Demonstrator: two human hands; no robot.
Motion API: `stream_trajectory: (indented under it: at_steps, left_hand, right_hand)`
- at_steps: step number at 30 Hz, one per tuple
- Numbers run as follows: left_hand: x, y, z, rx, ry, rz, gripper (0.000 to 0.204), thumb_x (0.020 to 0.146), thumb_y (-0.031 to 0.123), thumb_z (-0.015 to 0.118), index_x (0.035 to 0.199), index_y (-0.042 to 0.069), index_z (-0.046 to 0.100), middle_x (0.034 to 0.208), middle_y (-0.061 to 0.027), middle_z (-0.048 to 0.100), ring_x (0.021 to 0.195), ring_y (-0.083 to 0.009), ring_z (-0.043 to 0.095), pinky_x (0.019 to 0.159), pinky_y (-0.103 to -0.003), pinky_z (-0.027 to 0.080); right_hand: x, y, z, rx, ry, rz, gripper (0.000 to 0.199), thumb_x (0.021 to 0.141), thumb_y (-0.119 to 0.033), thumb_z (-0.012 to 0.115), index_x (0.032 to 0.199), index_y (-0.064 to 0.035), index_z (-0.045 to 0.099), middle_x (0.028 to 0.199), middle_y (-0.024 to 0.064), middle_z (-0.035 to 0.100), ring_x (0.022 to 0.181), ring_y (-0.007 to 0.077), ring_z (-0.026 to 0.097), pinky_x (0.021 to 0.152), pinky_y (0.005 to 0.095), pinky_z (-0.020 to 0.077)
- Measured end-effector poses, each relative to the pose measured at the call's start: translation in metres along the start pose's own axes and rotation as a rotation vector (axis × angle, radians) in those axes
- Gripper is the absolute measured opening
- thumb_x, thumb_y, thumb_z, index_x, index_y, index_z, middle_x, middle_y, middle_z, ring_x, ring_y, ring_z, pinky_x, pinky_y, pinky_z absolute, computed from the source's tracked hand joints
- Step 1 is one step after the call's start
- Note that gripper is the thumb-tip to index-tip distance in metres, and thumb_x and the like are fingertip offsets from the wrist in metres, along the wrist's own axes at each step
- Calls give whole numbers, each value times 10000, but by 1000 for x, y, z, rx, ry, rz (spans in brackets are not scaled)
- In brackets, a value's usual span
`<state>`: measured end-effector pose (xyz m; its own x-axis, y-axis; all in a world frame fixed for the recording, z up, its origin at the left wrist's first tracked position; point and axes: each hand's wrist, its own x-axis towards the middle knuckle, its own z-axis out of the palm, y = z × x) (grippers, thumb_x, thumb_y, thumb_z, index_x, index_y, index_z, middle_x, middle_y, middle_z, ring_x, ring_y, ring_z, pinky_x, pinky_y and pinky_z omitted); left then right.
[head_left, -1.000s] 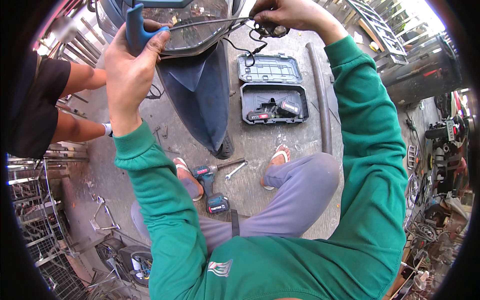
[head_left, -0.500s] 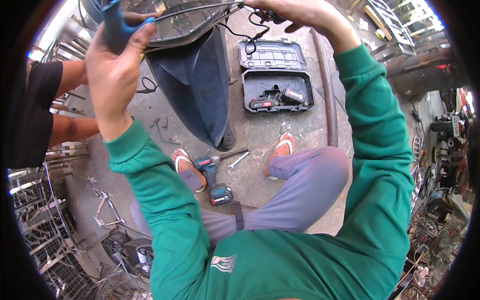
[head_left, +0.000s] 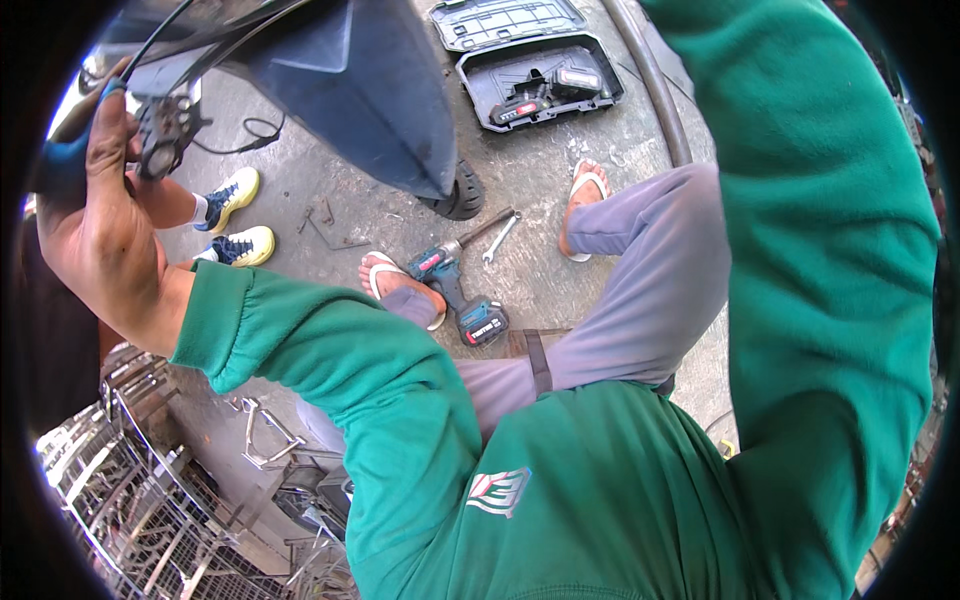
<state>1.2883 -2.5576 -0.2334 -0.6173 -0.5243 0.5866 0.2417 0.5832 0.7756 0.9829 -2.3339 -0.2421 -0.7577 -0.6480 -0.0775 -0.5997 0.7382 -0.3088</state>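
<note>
At the upper left, my left hand (head_left: pixel 105 240) wraps around a blue handlebar grip (head_left: pixel 62 165), its thumb stretched along it. Most of the grip is hidden behind the fingers and the dark rim. Beside the fingers sits a dark metal handlebar fitting (head_left: pixel 162 135), with black cables (head_left: pixel 160 35) running up past it. To the right is the dark front fender (head_left: pixel 350 95) of a motorbike, above its front tyre (head_left: pixel 458 193). My right arm (head_left: pixel 820 200) reaches up out of the top edge, so the right hand cannot be seen.
A blue cordless impact wrench (head_left: pixel 455 285) lies by my left foot, with a spanner (head_left: pixel 502 237) alongside. Ahead stands an open black tool case (head_left: pixel 540 85) holding batteries. A metal pipe (head_left: pixel 650 80) runs along the right. Another person's sneakers (head_left: pixel 235 205) and metal racks (head_left: pixel 150 490) are at left.
The view has shifted, and my left hand now appears farther left and lower with the grip. My right hand has gone out past the top edge. The other person's sneakers have come into view.
</note>
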Motion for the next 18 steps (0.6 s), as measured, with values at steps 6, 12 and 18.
stream_trajectory:
  at_steps: [6, 12, 18]
  left_hand:
    - [-9, -9, -8, -34, -41, 231, 267, 871, 205, 853, 1044, 23, 763, 814, -83, 727, 720, -123, 657, 626, -220, 449]
    - [-10, -8, -2, -83, -115, 197, 248, 889, 67, 817, 1087, -20, 697, 1004, -141, 759, 929, -162, 698, 855, -257, 534]
    - [-6, 2, 25, -201, -163, 164, 211, 917, 80, 797, 1082, -8, 700, 1022, -114, 767, 885, -116, 676, 815, -232, 514]
  right_hand:
    - [-8, -2, 6, -29, 75, 42, 360, 800, -388, 715, 670, -54, 673, 612, 77, 627, 518, 196, 602, 458, 376, 476]
    - [-29, -3, -5, -197, 272, -204, 369, 729, -347, 718, 780, 18, 722, 691, 192, 692, 659, 325, 694, 628, 442, 549]
    - [-26, -8, -16, -206, 105, -155, 406, 733, -346, 753, 865, 37, 726, 769, 208, 721, 723, 329, 707, 677, 444, 562]
